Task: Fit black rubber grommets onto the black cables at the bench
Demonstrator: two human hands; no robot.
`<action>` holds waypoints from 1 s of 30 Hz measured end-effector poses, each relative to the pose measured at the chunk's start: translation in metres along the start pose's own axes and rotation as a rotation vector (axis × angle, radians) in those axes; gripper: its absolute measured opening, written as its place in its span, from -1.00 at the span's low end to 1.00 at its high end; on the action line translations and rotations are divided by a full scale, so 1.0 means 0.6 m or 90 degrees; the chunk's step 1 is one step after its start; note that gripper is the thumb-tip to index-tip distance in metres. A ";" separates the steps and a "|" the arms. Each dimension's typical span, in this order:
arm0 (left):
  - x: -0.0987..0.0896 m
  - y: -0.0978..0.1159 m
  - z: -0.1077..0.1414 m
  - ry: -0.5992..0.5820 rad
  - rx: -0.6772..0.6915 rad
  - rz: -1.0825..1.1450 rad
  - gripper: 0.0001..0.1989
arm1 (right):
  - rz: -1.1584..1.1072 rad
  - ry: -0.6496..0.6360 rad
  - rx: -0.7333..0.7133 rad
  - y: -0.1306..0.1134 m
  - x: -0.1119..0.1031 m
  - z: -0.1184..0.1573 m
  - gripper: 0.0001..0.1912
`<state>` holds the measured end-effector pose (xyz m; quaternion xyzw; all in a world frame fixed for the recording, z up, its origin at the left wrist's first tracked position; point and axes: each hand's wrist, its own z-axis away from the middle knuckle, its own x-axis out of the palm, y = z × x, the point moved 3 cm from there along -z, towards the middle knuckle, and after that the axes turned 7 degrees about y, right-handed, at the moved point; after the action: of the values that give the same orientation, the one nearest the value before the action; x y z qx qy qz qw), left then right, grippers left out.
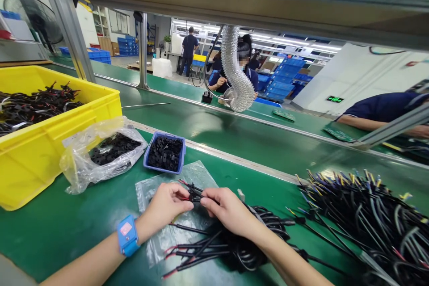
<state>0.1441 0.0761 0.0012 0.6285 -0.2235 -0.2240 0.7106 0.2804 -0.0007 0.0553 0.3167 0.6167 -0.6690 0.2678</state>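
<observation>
Above a clear plastic bag (154,232), my left hand (167,203) and my right hand (224,208) meet at a black cable end (195,193) with red wire tips. The fingers of my left hand pinch the cable's end near a small black part. My right hand grips the black cable just to the right. A blue strap is on my left wrist. Under and beside my right hand lies a bundle of black cables (248,250), some with red wire ends pointing left.
A yellow bin (83,120) of cables, a plastic bag (75,165) of black parts and a blue tray (182,156) stand left. Many cables (362,214) lie right. Beyond the metal rail, a flexible duct (231,62) hangs near people working.
</observation>
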 end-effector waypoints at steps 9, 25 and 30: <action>0.012 -0.003 0.007 0.041 -0.008 0.059 -0.86 | -0.072 -0.025 0.008 0.010 0.004 -0.005 -0.66; 0.029 0.012 -0.006 0.014 0.028 0.042 -0.88 | -0.007 0.004 -0.019 0.004 -0.006 0.005 -0.65; 0.027 0.004 -0.008 0.022 0.007 0.019 -0.85 | 0.103 0.023 -0.032 -0.002 -0.011 0.011 -0.67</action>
<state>0.1598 0.0706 0.0035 0.6328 -0.2222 -0.2013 0.7139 0.2829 -0.0075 0.0613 0.3711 0.6101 -0.6238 0.3177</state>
